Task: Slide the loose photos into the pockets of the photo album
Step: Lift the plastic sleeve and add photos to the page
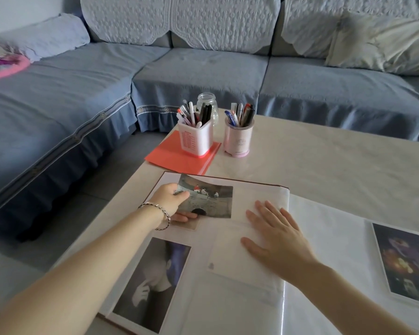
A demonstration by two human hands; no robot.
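Your left hand (pixel 171 199) held a loose photo (pixel 208 201) by its left edge, thumb on top and fingers curled beneath; the print showed a stone bridge with small figures on it, and its far left corner curled up off the page; it lay over the upper left part of the photo album (pixel 324 238), and you could not tell whether any edge of it had entered a pocket. A thin bracelet (pixel 163 213) circled that wrist. Your right hand (pixel 276 235) lay flat and open on the left page near the spine, fingers straight and spread, pressing the clear sleeve and gripping nothing; under its palm sat a pale card (pixel 230 255) with a small mark at its lower left corner. The album lay open on the pale table (pixel 336 160), near its front left corner. A black-and-white portrait (pixel 153 284) filled the lower left pocket; a dark photo with coloured lights (pixel 406 264) sat in a pocket on the right page; part of another print showed just beneath your left fingers. Beyond the album a red folder (pixel 177 158) lay on the table with a square pen holder (pixel 196 139) standing on it; a round pen cup (pixel 238 140) stood just beside it, both full of pens; a glass jar (pixel 206 100) stood behind them. A blue sofa (pixel 203 68) ran along the far side.
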